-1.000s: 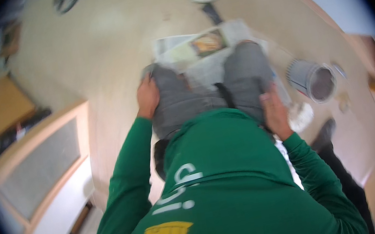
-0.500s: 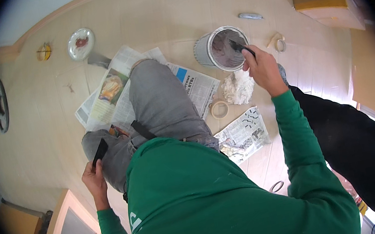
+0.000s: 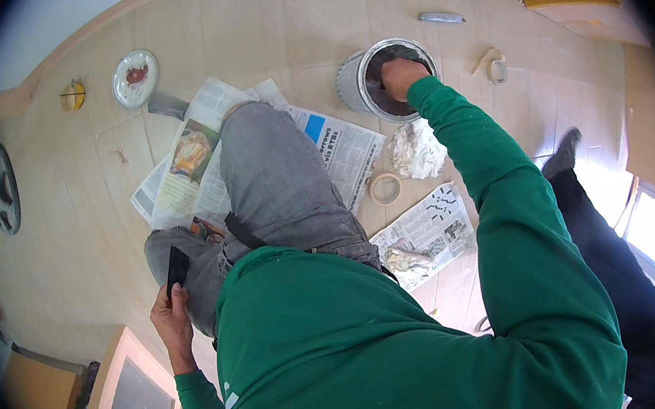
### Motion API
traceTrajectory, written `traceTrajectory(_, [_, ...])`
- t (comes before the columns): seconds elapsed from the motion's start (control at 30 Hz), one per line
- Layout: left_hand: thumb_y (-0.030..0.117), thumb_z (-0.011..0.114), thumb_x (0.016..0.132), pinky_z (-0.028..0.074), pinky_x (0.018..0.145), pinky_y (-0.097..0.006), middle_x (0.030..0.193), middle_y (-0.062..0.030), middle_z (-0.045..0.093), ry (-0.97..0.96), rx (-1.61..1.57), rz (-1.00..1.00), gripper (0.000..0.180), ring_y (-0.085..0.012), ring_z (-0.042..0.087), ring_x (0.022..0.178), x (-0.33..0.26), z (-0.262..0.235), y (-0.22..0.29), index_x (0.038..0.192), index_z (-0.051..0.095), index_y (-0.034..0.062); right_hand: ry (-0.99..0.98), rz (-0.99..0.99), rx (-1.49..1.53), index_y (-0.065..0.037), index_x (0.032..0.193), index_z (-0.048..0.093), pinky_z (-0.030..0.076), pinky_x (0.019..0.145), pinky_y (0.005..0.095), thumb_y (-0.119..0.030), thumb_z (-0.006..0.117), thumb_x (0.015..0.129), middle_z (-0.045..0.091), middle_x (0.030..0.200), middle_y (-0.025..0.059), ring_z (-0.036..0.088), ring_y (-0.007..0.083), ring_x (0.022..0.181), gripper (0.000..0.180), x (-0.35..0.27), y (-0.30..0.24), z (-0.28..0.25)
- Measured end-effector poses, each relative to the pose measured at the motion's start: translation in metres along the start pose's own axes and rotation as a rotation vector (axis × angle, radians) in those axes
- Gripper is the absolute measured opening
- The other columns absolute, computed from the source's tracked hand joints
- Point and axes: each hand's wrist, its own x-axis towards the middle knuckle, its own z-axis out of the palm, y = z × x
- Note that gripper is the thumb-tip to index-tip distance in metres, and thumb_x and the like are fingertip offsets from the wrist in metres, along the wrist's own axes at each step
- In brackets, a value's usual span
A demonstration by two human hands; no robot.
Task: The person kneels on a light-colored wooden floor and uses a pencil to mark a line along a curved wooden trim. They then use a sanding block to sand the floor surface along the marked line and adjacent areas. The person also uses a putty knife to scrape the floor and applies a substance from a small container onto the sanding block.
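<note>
Reaching deeper than half a second ago, the right hand (image 3: 401,73) now sits inside the open paint can (image 3: 363,80) on the wooden floor (image 3: 88,238), its grip clenched, though on what cannot be told. At the person's left knee, the left hand (image 3: 171,311) grasps a flat black tool (image 3: 177,268). Spread newspaper (image 3: 339,145), a crumpled white rag (image 3: 416,149) and a tape roll (image 3: 384,188) lie just beside the can.
</note>
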Motion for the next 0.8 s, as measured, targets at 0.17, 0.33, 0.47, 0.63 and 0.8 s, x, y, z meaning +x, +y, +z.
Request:
traceTrajectory(0.17, [0.023, 0.066, 0.106, 0.050, 0.073, -0.026, 0.083, -0.0016, 0.068, 0.017, 0.158, -0.030, 0.030, -0.0094, 0.060, 0.078, 0.000, 0.003, 0.014, 0.118, 0.074, -0.0032, -0.056, 0.007, -0.005, -0.002, 0.116, 0.077, 0.059, 0.098, 0.0475, -0.009, 0.056, 0.093, 0.074, 0.121, 0.0237, 0.072, 0.0377, 0.115, 0.032, 0.009, 0.003, 0.008])
traceTrajectory(0.33, [0.021, 0.065, 0.106, 0.047, 0.070, -0.026, 0.082, -0.0012, 0.066, -0.041, 0.180, -0.024, 0.029, -0.0093, 0.059, 0.076, 0.006, 0.002, 0.014, 0.121, 0.073, -0.0019, -0.086, -0.009, -0.007, -0.003, 0.118, 0.077, 0.058, 0.099, 0.0476, -0.008, 0.057, 0.093, 0.073, 0.123, 0.0236, 0.071, 0.0380, 0.117, 0.032, 0.020, 0.006, 0.014])
traceTrajectory(0.47, [0.021, 0.065, 0.106, 0.046, 0.068, -0.025, 0.081, 0.0000, 0.065, -0.065, 0.151, -0.021, 0.029, -0.0087, 0.056, 0.074, 0.010, -0.001, 0.004, 0.124, 0.071, -0.0011, -0.105, -0.020, -0.031, -0.003, 0.119, 0.076, 0.058, 0.099, 0.0477, -0.007, 0.058, 0.092, 0.072, 0.124, 0.0240, 0.070, 0.0384, 0.118, 0.033, 0.020, -0.001, 0.011])
traceTrajectory(0.63, [0.023, 0.062, 0.108, 0.046, 0.069, -0.025, 0.082, 0.0000, 0.066, -0.084, 0.066, -0.034, 0.029, -0.0076, 0.056, 0.075, 0.009, 0.004, 0.010, 0.122, 0.071, -0.0010, -0.081, -0.029, 0.001, -0.003, 0.119, 0.076, 0.058, 0.100, 0.0480, -0.007, 0.059, 0.091, 0.072, 0.124, 0.0249, 0.071, 0.0382, 0.118, 0.033, 0.023, 0.002, 0.016])
traceTrajectory(0.8, [0.030, 0.056, 0.111, 0.049, 0.070, -0.025, 0.086, -0.0017, 0.070, -0.077, 0.060, -0.077, 0.036, -0.0080, 0.057, 0.075, 0.014, 0.006, 0.012, 0.122, 0.070, -0.0012, -0.161, -0.011, 0.078, 0.001, 0.117, 0.076, 0.057, 0.099, 0.0479, -0.009, 0.060, 0.090, 0.073, 0.121, 0.0264, 0.072, 0.0390, 0.115, 0.034, 0.027, 0.001, 0.021])
